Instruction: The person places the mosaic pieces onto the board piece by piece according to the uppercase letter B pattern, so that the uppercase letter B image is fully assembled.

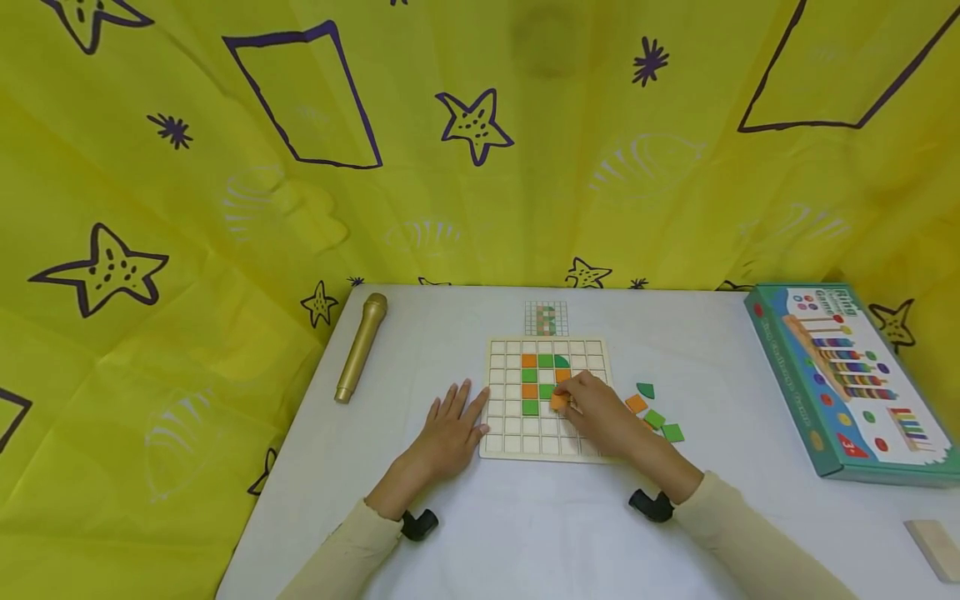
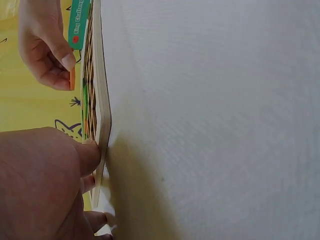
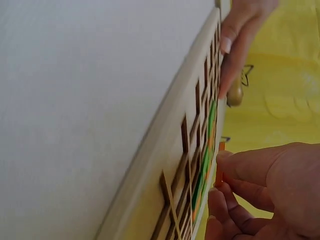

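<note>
A square wooden grid board point(image 1: 510, 442) lies on the table, with several orange and green tiles set in its cells. My right hand point(image 1: 603, 414) pinches an orange square tile point(image 1: 558, 402) just above the board; in the right wrist view the orange tile point(image 3: 220, 170) shows between thumb and fingers. At the board's left edge my left hand point(image 1: 448, 433) lies with fingers spread, its thumb and forefinger touching the rim. Behind the board is a small pattern card point(image 1: 546, 318). Loose tiles lie to the right, among them a green square point(image 1: 672, 432) and a green quarter-round point(image 1: 645, 390).
A gold microphone point(image 1: 362, 346) lies at the table's left side. On the right rests a green game box point(image 1: 855, 383), with a pale wooden block point(image 1: 934, 550) nearer the front right edge. A yellow patterned cloth point(image 1: 480, 208) hangs behind the table.
</note>
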